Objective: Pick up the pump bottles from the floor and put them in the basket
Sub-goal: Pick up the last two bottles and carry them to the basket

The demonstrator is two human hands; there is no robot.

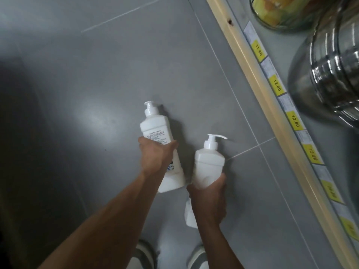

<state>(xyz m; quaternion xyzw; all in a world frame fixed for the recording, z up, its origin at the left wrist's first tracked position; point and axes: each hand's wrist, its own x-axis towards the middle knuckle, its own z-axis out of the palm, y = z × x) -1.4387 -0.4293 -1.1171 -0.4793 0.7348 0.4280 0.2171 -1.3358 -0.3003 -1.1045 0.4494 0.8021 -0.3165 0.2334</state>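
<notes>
The grey tiled floor (pixel 77 84) fills most of what I see, and the shelf (pixel 254 78), with its pale wooden front edge, runs slantwise along one side of it. On the shelf stand nested steel bowls (pixel 330 74), and further along it a glass bowl (pixel 287 10) with something yellow inside. Both my forearms reach forward and down over the floor on the open side of the shelf, bare, the left one further from it. My left hand (pixel 155 158) is wrapped round the middle of the left bottle (pixel 155 127), thumb on the side towards the shelf, knuckles up. My right hand (pixel 209 199), nearer the shelf, is clamped round the lower body of the right bottle (pixel 208 166), thumb up its shelf side. A white edge shows under that wrist; I cannot tell whether it is this bottle's base. The bottles lie close side by side, well clear of the shelf, and I cannot tell whether either touches the floor. Both point their pumps away from me. The left bottle's long axis runs nearly along the shelf edge, label up, spout turned away from the shelf. The right one leans slightly the other way, spout turned towards the shelf. My shoes (pixel 143 255) show beneath my arms. Yellow price tags (pixel 276 87) line the shelf just behind its wooden edge.
</notes>
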